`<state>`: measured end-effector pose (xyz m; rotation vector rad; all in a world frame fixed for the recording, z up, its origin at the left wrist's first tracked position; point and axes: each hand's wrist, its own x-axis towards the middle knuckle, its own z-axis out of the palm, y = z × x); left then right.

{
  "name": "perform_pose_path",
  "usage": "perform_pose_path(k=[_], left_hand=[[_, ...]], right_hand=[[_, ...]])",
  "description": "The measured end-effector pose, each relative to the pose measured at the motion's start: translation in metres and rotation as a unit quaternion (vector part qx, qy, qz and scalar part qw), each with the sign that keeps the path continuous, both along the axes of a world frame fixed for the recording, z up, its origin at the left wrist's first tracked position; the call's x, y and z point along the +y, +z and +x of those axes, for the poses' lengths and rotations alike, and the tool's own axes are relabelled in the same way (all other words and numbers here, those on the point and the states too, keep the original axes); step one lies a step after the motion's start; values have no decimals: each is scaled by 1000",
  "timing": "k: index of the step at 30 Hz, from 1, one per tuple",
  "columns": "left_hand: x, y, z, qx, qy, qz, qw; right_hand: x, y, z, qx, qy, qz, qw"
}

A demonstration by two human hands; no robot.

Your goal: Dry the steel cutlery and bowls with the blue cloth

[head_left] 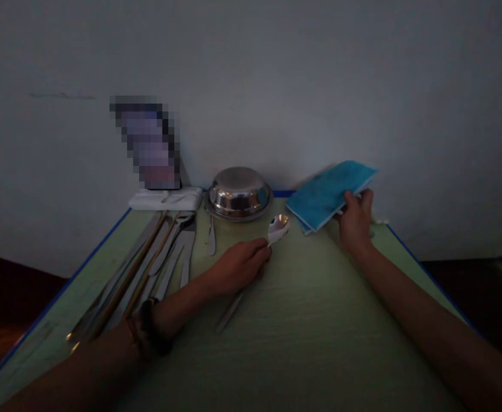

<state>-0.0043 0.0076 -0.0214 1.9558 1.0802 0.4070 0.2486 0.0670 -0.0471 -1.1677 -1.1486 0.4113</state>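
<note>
A metal spoon [279, 228] is gripped in my left hand [241, 265], just above the middle of the table. Its shiny bowl points away from me and its handle comes out below my fingers toward the near side. At the right, my right hand [356, 224] pinches the edge of a folded blue cloth [332, 194], which is lifted and tilted near the wall. Part of the right fingers is hidden behind the cloth. The spoon and the cloth are apart, with a small gap between them.
An upturned steel bowl [238, 193] stands at the table's back edge, a small utensil [211, 236] beside it. Several knives, spoons and sticks [147, 263] lie at the left. Behind them a blurred-out screen [151, 146] leans over a white strip [165, 198]. The wall [251, 86] borders the table.
</note>
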Motion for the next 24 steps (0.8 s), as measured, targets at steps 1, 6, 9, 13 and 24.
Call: perform_pose_path(k=[1,6,9,13,24], left_hand=[[0,-1,0,-21,11,-15,1000],[-3,-3,1,-83,46,-38,995],[-3,-3,2,-63,71,-7,995],[-2,-2,1,-16,57,61,996],[-2,1,0,10,8,86,996]], right_hand=[[-2,7,-1,-2,-19,18,1000],[-32,31,-33,-128,19,98,987],[-54,25,-58,-230,180,100,951],[-62,8,-73,-182,200,35,962],[-46,2,-70,-116,207,-189,953]])
